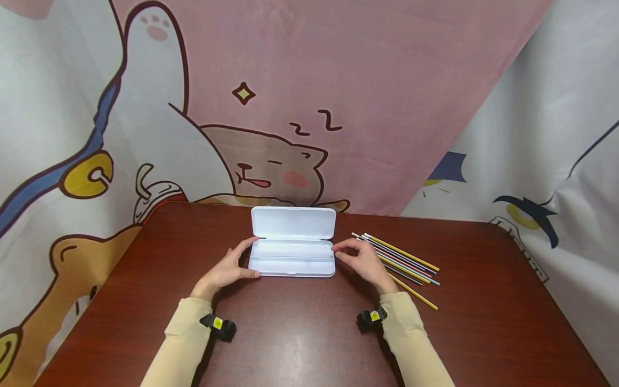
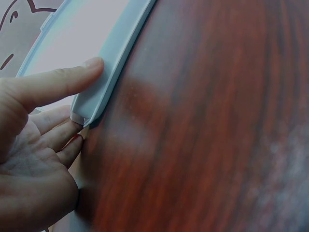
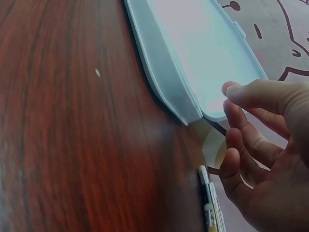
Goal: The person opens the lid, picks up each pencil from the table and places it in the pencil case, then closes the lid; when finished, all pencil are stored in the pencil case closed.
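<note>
A white plastic pencil case [image 1: 285,259] lies on the table with its lid [image 1: 294,223] raised at the back. Its tray shows a long back compartment and a divided front, with nothing in them. My left hand [image 1: 227,271] grips the case's left end. In the left wrist view its thumb [image 2: 82,77] lies over the front wall, while the other fingers are around the end. Beside the case's right end is my right hand [image 1: 362,262], thumb and index fingertips close together. The right wrist view shows its fingers [image 3: 251,140] loosely bent, holding nothing.
Several thin coloured pencils [image 1: 406,258] lie in a loose bundle to the right of the case, partly behind the right hand. One yellow pencil [image 1: 416,293] sits apart, nearer the front. A cartoon-printed cloth [image 1: 367,107] hangs behind the brown table [image 1: 300,344].
</note>
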### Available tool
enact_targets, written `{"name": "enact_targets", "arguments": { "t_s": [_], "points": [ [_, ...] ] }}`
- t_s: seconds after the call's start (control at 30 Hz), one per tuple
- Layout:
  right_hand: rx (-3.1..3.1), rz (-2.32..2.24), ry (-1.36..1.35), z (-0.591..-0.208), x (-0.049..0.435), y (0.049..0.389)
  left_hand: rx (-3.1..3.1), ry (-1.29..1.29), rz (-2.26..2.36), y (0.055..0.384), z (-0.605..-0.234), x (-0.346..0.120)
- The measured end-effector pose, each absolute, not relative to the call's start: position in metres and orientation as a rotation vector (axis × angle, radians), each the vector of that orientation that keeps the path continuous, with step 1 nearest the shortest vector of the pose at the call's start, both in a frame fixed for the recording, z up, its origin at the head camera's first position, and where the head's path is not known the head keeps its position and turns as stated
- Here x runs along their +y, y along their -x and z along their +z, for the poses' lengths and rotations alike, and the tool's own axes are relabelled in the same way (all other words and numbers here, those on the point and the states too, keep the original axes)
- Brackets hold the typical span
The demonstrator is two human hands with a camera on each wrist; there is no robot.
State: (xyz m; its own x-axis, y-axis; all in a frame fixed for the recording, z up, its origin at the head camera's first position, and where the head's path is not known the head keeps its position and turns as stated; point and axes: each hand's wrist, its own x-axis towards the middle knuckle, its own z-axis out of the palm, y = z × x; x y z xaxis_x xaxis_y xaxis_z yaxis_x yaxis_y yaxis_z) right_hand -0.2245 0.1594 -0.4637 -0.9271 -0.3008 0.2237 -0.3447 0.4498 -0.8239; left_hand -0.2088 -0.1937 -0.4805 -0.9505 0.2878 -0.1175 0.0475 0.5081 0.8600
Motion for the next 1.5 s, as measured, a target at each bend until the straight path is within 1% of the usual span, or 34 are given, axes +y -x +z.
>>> {"name": "enact_targets", "arguments": {
  "t_s": [0.37, 0.67, 0.9, 1.5],
  "points": [
    [-2.651, 1.548, -0.53, -0.458, 0.175, 0.218, 2.503, -0.298, 1.436, 0.209, -0.481, -0.194],
    [-2.653, 1.541, -0.508, -0.425, 0.181, 0.199, 2.502, -0.298, 1.432, 0.209, -0.48, -0.194],
    [-2.672, 1.514, -0.465, -0.457, 0.211, 0.216, 2.487, -0.276, 1.444, 0.209, -0.48, -0.194],
    [-2.721, 1.437, -0.394, -0.461, 0.246, 0.2, 2.496, -0.287, 1.434, 0.209, -0.48, -0.194]
  ]
}}
